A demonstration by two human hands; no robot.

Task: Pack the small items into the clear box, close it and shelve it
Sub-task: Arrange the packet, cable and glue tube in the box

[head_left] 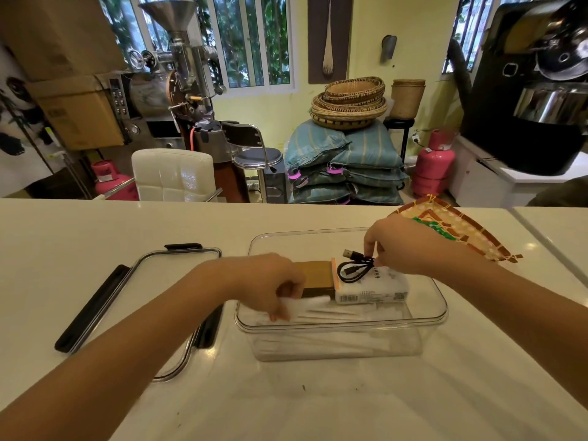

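The clear box (pixel 343 326) sits open on the white counter (pixel 318 393), its long axis left to right; inside, a brown box (pixel 315 278) and a white packet (pixel 372 288) lie end to end along that axis; the left hand (pixel 270 284) pinches white paper sleeves (pixel 324 310) at the box's left rim; the right hand (pixel 404 243) pinches a coiled black cable (pixel 353 268) above the packet; the lid (pixel 152 300) lies flat just left; bare counter lies in front.

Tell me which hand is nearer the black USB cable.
Right. The right hand pinches the black USB cable at its far end, over the clear box. The left hand is apart from it, gripping white paper-wrapped sticks.
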